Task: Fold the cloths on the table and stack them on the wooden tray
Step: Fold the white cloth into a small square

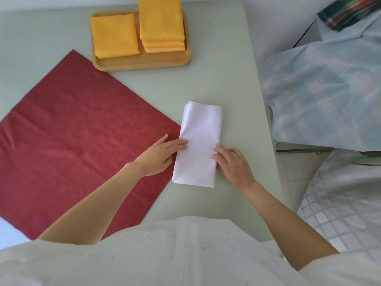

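While both hands rest on it, the white cloth [199, 143] lies folded into a long narrow strip on the pale green table [226, 69], just right of the red cloth [82, 131]. The left hand [159, 155] lies mostly on the red cloth's right corner with its fingers straight and close together, their tips pressing flat on the white cloth's left edge; it pinches nothing. The right hand [233, 164] sits at the strip's right edge, fingers loosely bent, the fingertips touching down on the cloth's right side while the palm rests on the table; whether the thumb is tucked under the edge cannot be told.

The red cloth is spread open and flat, set at an angle, its near corner running under the left forearm. Beyond it, at the far side of the table, stands the wooden tray [144, 62]. On the tray lie a single folded yellow cloth [114, 35] on the left and a stack of folded yellow cloths [161, 23] on the right, side by side and barely apart.

To the right of the table is furniture covered by a bluish patterned sheet [325, 93]
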A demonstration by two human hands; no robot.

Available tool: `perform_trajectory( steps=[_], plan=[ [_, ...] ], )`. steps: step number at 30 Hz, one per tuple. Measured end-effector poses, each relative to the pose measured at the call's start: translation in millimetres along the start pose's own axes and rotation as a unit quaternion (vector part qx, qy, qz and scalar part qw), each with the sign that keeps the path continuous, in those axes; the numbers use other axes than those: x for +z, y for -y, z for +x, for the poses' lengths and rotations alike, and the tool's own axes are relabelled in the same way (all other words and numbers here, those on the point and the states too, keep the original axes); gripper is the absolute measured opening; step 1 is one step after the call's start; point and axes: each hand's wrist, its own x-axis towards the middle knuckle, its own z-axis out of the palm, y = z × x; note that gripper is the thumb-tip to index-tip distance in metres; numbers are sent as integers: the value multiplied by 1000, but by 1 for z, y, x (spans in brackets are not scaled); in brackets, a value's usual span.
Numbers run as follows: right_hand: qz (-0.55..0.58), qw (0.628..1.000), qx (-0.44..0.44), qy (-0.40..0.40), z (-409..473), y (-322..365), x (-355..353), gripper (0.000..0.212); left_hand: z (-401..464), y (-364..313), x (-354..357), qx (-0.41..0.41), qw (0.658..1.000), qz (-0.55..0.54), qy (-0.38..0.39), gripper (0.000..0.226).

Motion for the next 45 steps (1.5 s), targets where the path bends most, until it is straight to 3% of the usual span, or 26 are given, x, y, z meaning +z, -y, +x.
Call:
perform_trajectory(
  steps=[3, 6, 9, 12, 17, 23, 27, 32, 37, 39, 42, 45],
  plan=[
    [75, 995, 60, -3, 4, 2, -4, 14, 2, 1, 2, -6, 999, -2, -31, 56],
    [174, 956, 237, -1, 17, 12, -15, 24, 8, -7, 8, -44, 990, 2, -132, 39],
    [231, 900, 370, -17, 40, 15, -22, 32, 27, -33, 4, -225, 937, -91, -252, 25],
    [262, 852, 454, 3, 58, 10, -23, 23, 48, -47, 0, -365, 869, -197, -271, 23],
    [205, 860, 467, -15, 72, 15, -20, 20, 60, -47, -6, -435, 845, -185, -249, 27],
    [111, 916, 385, -24, 75, 19, -18, 38, 68, -43, -13, -430, 867, -121, -221, 29],
    [84, 928, 364, -1, 83, 13, -18, 45, 73, -41, -18, -438, 867, -112, -209, 26],
    [81, 916, 386, 77, 99, 6, -23, 34, 75, -36, -18, -438, 870, -114, -194, 25],
    [242, 848, 463, 83, 115, -1, -26, 25, 81, -35, -20, -418, 892, -83, -150, 28],
    [286, 830, 471, 82, 118, -8, -29, 28, 81, -34, -21, -407, 896, -84, -157, 39],
    [353, 806, 466, 94, 120, -13, -38, 31, 80, -29, -21, -358, 912, -63, -193, 73],
    [337, 847, 402, 82, 120, -10, -49, 29, 80, -23, -35, -258, 940, -57, -216, 96]
  ],
)
